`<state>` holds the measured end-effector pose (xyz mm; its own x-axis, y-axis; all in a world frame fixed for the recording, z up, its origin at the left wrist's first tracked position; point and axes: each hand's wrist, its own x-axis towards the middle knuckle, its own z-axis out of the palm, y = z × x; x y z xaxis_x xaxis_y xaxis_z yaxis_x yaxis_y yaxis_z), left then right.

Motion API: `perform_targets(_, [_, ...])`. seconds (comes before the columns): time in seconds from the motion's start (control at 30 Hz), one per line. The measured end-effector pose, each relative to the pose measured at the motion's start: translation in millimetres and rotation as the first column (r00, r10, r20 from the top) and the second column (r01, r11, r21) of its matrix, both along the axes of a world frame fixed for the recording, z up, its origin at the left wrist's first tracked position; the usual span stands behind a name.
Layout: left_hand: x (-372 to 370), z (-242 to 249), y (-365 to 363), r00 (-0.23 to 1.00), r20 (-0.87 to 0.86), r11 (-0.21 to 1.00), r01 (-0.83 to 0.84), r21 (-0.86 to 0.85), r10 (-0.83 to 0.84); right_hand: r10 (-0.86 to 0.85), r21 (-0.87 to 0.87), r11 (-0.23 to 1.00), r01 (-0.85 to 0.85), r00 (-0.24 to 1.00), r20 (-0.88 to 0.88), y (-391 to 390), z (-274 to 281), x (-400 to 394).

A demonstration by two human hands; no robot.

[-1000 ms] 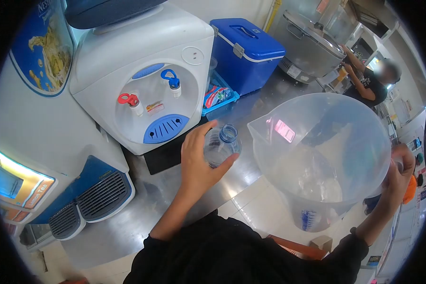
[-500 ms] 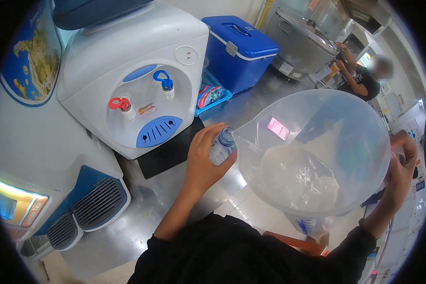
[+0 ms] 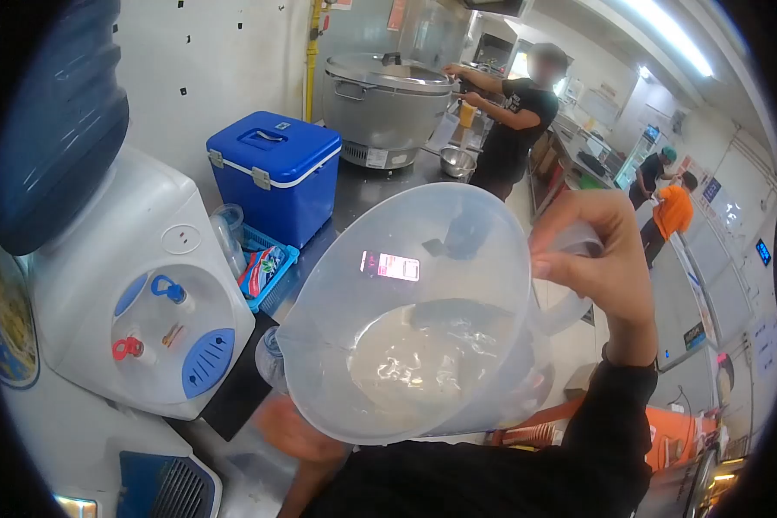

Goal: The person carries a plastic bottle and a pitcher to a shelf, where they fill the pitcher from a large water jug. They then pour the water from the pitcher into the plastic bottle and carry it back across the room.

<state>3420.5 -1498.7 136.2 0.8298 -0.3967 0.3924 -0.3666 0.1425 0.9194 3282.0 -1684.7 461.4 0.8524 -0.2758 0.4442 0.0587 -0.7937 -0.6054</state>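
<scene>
A large translucent plastic measuring jug (image 3: pixel 319 259) with pale liquid in its bottom fills the middle of the view. My right hand (image 3: pixel 600 259) is closed around its handle, on the right side. The jug is tilted, its spout pointing left. Close to the spout is a clear plastic bottle (image 3: pixel 270 358), partly covered by the jug. My left hand (image 3: pixel 298 429) is low, just below the bottle; it is smeared by motion and partly behind the jug, so its fingers do not show. A bright pink-and-white screen shape appears on the jug's wall.
A water dispenser (image 3: pixel 104 250) stands left, with a blue cooler box (image 3: pixel 276 177) and a blue basket (image 3: pixel 272 293) of packets beyond it. Behind are a large rice cooker (image 3: pixel 375 112) and a metal bowl (image 3: pixel 456 161). One person (image 3: pixel 518 121) works there; others stand further back.
The view has swung right and up. The jug is now closer to me and more of its inside shows. My left hand, earlier around the bottle, has dropped lower and blurred.
</scene>
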Motion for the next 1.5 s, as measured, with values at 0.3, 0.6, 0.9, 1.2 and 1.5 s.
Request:
perform_targets(0.3, [-45,83,-53,0.693,0.351,0.777,0.564,0.281,-0.630,-0.013,0.040,0.999,0.012,1.000,0.009,6,2,6])
perform_targets(0.6, [-43,91,-69,0.671,0.268,0.722,0.627,0.293,-0.691,-0.058,0.080,0.995,0.054,0.997,0.055,6,6,8])
perform_targets(0.9, [-43,93,-61,0.652,0.219,0.685,0.655,0.318,-0.726,-0.068,0.086,0.994,0.063,0.996,0.060,4,5,7])
perform_targets(1.2, [-44,98,-57,0.632,0.056,0.619,0.730,0.291,-0.773,-0.083,0.058,0.995,0.079,0.994,0.067,3,5,8])
perform_targets(1.5, [-32,104,-40,0.453,-0.310,0.456,0.887,0.069,-0.836,-0.145,-0.007,0.989,0.146,0.984,0.106,-1,-6,13])
